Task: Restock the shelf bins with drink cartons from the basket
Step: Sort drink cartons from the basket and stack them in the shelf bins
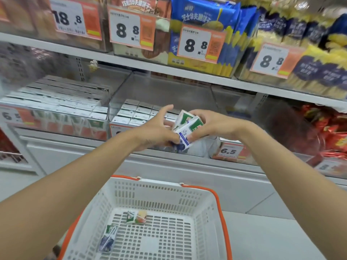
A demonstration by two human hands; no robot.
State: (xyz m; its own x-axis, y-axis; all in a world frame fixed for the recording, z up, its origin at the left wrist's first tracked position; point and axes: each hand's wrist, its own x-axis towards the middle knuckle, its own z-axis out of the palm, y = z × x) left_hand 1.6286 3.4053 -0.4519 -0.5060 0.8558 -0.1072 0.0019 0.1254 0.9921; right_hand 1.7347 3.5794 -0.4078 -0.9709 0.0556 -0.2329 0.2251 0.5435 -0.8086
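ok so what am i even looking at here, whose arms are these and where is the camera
There is no machine here. A person is restocking a shop shelf, and the only camera sits on their head, looking forward and down, so the two arms reaching in are their own. The left hand and the right hand together hold a few small drink cartons in front of a clear shelf bin, which is partly filled with rows of similar cartons. Below the arms is a white basket with orange handles. Two more lie on its bottom: an orange-and-green carton and a blue carton. The upper shelf carries snack packs behind price tags.
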